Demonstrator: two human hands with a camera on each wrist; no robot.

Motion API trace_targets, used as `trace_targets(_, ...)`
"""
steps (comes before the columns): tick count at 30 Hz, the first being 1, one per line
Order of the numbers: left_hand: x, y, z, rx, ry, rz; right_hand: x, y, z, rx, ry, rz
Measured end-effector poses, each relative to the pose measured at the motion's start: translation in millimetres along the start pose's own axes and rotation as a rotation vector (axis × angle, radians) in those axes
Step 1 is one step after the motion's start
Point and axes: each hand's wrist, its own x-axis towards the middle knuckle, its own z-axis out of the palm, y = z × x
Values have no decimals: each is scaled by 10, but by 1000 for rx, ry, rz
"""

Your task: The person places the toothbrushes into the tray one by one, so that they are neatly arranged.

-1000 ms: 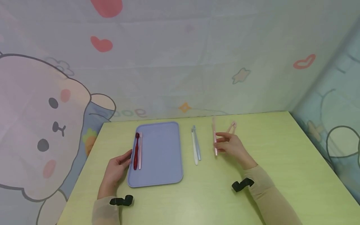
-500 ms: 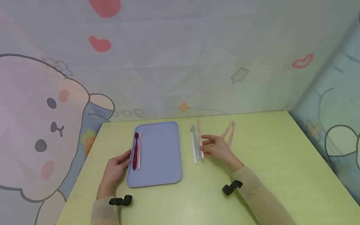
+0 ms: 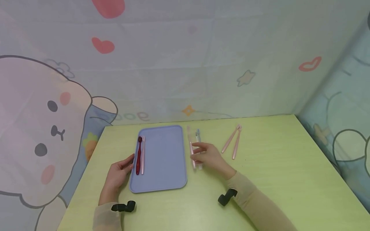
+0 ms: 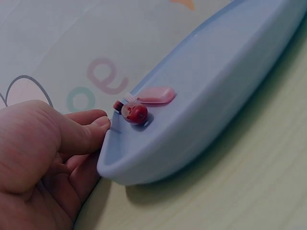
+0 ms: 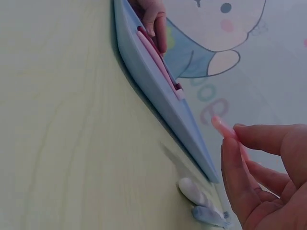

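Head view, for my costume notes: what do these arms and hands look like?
The left sleeve and right sleeve are long and beige. Over them, the left band and right band are black, chunkier at one end. The left hand and right hand are bare.

Tray [image 3: 164,157] mostly passable — two toothbrushes [image 3: 138,158] block left edge.

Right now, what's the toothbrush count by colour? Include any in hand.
Dark red toothbrush: 1
Pink toothbrushes: 4 (1 on the tray, 1 in the right hand, 2 on the table)
White toothbrush: 1
Blue toothbrush: 1
Total: 7
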Motion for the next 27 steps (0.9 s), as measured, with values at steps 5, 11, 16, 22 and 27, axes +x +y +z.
trace_targets(5,3,-3,-1,-2,-4,-6,16,-22,176,48,-19,14)
trace_targets(11,3,3,-4,2,-6,-7,39,-35,378,56,-56,9)
trace_targets(16,-3,8,-4,-1,-4,-11,77,-35,530,62,-77,-2)
trace_targets(22,-4,3,-7,1,-10,-6,123,-47,730,78,-79,20)
trace_targets(27,3,-11,-12,11,-8,-6,181,-40,884,96,-89,24)
